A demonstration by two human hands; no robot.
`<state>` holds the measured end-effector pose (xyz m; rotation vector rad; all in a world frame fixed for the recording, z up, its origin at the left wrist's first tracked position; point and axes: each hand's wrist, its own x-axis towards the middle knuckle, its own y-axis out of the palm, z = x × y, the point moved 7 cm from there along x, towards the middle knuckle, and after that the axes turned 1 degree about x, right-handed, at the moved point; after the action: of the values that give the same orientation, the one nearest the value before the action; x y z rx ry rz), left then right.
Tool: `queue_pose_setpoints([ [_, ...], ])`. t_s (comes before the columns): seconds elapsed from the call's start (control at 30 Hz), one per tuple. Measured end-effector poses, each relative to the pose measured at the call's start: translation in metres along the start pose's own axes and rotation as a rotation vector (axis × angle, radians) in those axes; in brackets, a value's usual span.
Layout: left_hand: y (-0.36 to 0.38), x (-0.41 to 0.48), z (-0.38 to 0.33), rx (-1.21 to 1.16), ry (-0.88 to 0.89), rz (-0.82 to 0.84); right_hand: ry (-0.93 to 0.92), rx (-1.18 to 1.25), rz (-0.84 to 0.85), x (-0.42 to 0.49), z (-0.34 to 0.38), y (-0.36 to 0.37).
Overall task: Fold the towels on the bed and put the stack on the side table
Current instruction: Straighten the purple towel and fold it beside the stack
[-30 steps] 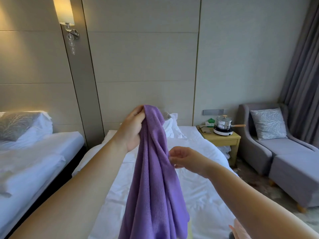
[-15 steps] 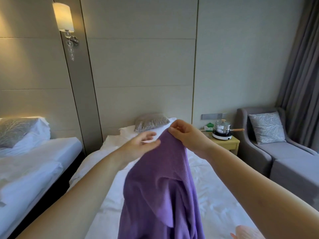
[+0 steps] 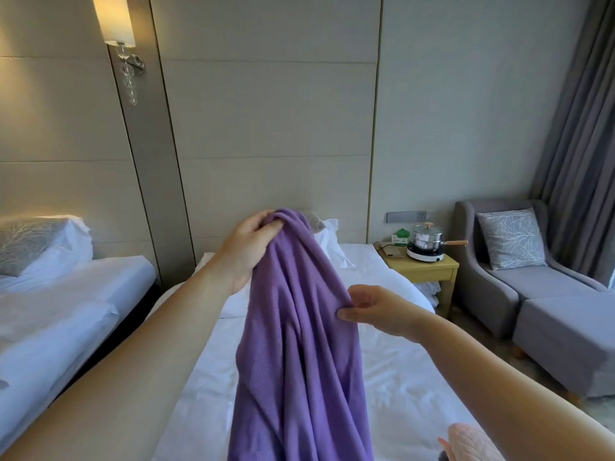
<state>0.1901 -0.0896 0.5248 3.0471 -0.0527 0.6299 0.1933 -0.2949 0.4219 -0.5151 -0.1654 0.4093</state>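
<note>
Limply, towel (image 3: 299, 361) under L grip (image 3: 246, 251), R (image 3: 376, 311) prob. pinching.

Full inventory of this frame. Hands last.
purple towel: 1, purple, hanging mid-frame, held up
pink towel: 1, pink, bottom right edge
near bed: 1, white, centre
far bed: 1, white, left
side table: 1, light wood, right of near bed
pot: 1, steel, on hotplate
hotplate: 1, white, on side table
armchair: 1, grey, right
cushion: 1, grey patterned, on armchair
curtain: 1, grey, far right
wall lamp: 1, cream, upper left
left hand: 1, grips towel's top
right hand: 1, pinches towel lower down
</note>
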Motion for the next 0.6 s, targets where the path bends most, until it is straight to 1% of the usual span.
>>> queue_pose_setpoints([
  [0.07, -0.021, 0.001, 0.002, 0.019, 0.000, -0.072, -0.003, 0.125, -0.048, 0.001, -0.001, -0.008],
  [0.1, -0.031, 0.001, 0.006, 0.077, -0.010, -0.106, -0.017, 0.178, -0.090, 0.002, 0.003, -0.014],
  [0.2, -0.065, -0.003, 0.030, 0.347, -0.091, -0.267, -0.089, 0.154, -0.267, 0.007, 0.023, -0.030],
  [0.27, -0.075, -0.011, 0.048, 0.592, -0.174, -0.354, -0.131, 0.144, -0.317, 0.013, 0.040, -0.032],
  [0.3, -0.072, -0.016, 0.054, 0.681, -0.192, -0.346, -0.141, 0.136, -0.320, 0.017, 0.046, -0.030],
  [0.33, -0.063, -0.020, 0.060, 0.700, -0.193, -0.284, -0.146, 0.122, -0.314, 0.020, 0.051, -0.025],
  [0.43, -0.007, -0.034, 0.075, 0.558, -0.188, 0.118, -0.178, 0.048, -0.270, 0.030, 0.064, -0.005],
  [0.47, 0.007, -0.037, 0.077, 0.504, -0.186, 0.214, -0.197, 0.033, -0.255, 0.031, 0.070, 0.000],
  [0.5, 0.016, -0.038, 0.079, 0.458, -0.168, 0.261, -0.220, 0.031, -0.250, 0.032, 0.074, 0.003],
  [0.53, 0.021, -0.038, 0.077, 0.439, -0.142, 0.254, -0.241, 0.041, -0.262, 0.031, 0.078, 0.002],
  [0.6, 0.020, -0.031, 0.067, 0.411, -0.083, 0.144, -0.264, 0.116, -0.283, 0.026, 0.078, -0.006],
])
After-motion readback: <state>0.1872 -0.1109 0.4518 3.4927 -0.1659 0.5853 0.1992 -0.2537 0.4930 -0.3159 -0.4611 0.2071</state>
